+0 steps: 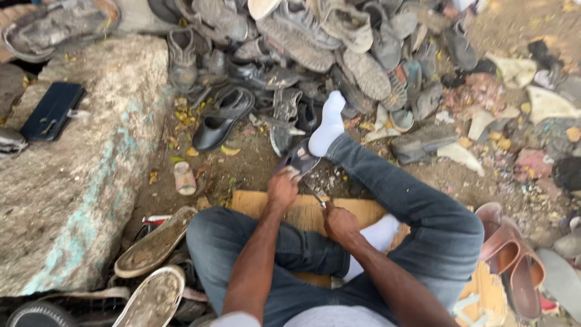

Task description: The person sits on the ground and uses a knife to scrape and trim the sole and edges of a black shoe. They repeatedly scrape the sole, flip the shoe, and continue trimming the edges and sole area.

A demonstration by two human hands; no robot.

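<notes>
Dark grey shoe piece with a paler edge, under the left hand. Thin grey metal tool at the right hand. Blue denim jeans, white socks. Tan wooden board. Grey, dusty heap of shoes; black slip-on shoe; brown sandals. Navy wallet on a pale grey stone slab streaked with turquoise. Yellow leaves on brown dirt ground.

tool in right hand: too thin to identify. brown sandals cut off at lower right frame edge; shoe pile cropped at top.
</notes>
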